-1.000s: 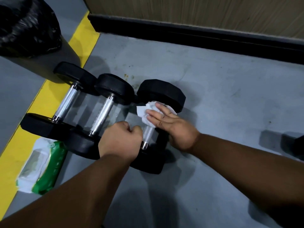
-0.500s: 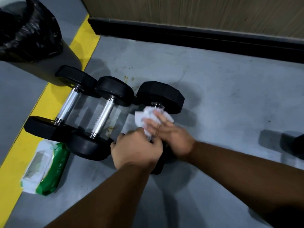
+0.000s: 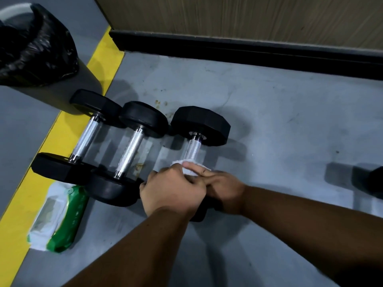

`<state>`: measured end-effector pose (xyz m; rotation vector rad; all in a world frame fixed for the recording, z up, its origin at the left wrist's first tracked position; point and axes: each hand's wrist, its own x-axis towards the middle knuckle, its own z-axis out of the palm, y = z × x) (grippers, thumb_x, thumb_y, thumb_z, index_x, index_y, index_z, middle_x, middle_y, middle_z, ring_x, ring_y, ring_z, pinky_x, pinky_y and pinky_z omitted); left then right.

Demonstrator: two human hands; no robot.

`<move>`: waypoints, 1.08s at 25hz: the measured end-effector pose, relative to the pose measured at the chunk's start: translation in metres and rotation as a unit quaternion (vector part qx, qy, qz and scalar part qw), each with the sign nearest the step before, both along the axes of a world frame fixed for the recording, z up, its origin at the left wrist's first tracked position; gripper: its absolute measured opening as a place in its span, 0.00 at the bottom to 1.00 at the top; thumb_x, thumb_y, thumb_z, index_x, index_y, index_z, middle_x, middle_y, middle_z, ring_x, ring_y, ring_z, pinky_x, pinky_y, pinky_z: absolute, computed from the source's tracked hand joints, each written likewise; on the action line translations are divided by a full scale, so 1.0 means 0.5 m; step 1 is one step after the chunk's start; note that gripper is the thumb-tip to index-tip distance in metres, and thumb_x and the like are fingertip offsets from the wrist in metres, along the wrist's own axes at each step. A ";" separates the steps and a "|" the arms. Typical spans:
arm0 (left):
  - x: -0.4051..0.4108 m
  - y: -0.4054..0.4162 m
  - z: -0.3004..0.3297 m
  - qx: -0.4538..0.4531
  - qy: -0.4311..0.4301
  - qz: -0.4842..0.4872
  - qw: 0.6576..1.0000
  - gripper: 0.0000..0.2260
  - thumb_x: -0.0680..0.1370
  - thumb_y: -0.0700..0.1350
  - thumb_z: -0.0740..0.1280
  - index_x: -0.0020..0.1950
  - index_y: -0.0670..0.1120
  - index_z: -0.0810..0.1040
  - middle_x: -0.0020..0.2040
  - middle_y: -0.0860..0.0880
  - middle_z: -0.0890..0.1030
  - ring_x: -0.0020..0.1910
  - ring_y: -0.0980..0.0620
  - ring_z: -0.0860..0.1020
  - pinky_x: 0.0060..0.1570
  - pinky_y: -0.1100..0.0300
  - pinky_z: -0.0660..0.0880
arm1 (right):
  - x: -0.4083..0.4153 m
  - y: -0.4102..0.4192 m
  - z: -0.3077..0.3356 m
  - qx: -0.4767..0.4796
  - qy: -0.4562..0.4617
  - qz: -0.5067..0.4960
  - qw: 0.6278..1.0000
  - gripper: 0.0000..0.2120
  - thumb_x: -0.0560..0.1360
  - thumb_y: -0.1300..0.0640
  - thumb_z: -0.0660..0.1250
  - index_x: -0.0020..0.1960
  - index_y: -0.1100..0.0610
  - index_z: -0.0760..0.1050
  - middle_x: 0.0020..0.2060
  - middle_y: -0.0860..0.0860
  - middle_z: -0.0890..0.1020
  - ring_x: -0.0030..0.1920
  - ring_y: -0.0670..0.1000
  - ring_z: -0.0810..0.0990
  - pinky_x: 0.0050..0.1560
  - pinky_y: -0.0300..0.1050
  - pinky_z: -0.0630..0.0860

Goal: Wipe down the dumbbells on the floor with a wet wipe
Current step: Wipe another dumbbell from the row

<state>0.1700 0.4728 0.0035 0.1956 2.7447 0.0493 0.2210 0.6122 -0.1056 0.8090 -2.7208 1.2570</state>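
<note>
Three black dumbbells with chrome handles lie side by side on the grey floor: the left dumbbell [image 3: 85, 139], the middle dumbbell [image 3: 130, 152] and the right dumbbell [image 3: 200, 125]. A crumpled white wet wipe [image 3: 191, 165] sits at the near end of the right dumbbell's handle. My right hand [image 3: 222, 186] holds the wipe around that handle, fingers over it. My left hand [image 3: 173, 190] is curled over the near end of the same dumbbell, whose near head is mostly hidden beneath both hands.
A green and white wet wipe pack [image 3: 60, 216] lies on the floor by the yellow line [image 3: 41, 162]. A bin with a black bag [image 3: 35, 46] stands at far left. A black skirting board [image 3: 248, 50] runs along the wall. A dark object [image 3: 376, 182] shows at the right edge.
My right hand has slid the wipe down the right dumbbell's handle towards me, baring the chrome near the far head. My left hand has shifted right onto the near end.
</note>
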 end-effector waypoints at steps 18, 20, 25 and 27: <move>-0.018 -0.019 0.002 0.029 -0.021 -0.006 0.999 0.21 0.68 0.64 0.57 0.48 0.51 0.77 0.44 0.50 0.82 0.49 0.43 0.79 0.54 0.48 0.78 | -0.070 0.035 0.007 0.049 0.000 -0.115 0.992 0.34 0.77 0.65 0.50 0.82 0.54 0.65 0.83 0.48 0.61 0.85 0.53 0.51 0.82 0.50 0.59; -0.034 -0.033 -0.002 0.038 -0.023 0.002 0.999 0.18 0.72 0.63 0.59 0.49 0.52 0.78 0.46 0.50 0.83 0.49 0.44 0.80 0.51 0.52 0.78 | -0.032 -0.013 -0.005 0.045 -0.002 -0.078 0.996 0.28 0.82 0.58 0.59 0.82 0.51 0.66 0.83 0.47 0.61 0.85 0.48 0.49 0.80 0.49 0.63; -0.071 -0.061 -0.005 0.066 -0.020 0.024 0.997 0.14 0.76 0.59 0.61 0.49 0.51 0.78 0.46 0.49 0.82 0.46 0.44 0.79 0.48 0.53 0.76 | -0.081 0.001 0.004 0.056 0.023 0.016 0.998 0.23 0.82 0.52 0.62 0.77 0.50 0.73 0.81 0.46 0.66 0.84 0.54 0.56 0.64 0.61 0.80; -0.072 -0.061 -0.004 0.066 -0.019 0.031 0.997 0.14 0.75 0.60 0.62 0.44 0.50 0.76 0.44 0.49 0.82 0.47 0.43 0.80 0.49 0.53 0.77 | -0.109 0.026 0.003 0.083 0.035 -0.024 0.996 0.31 0.78 0.59 0.54 0.80 0.52 0.69 0.82 0.48 0.64 0.84 0.55 0.56 0.70 0.61 0.75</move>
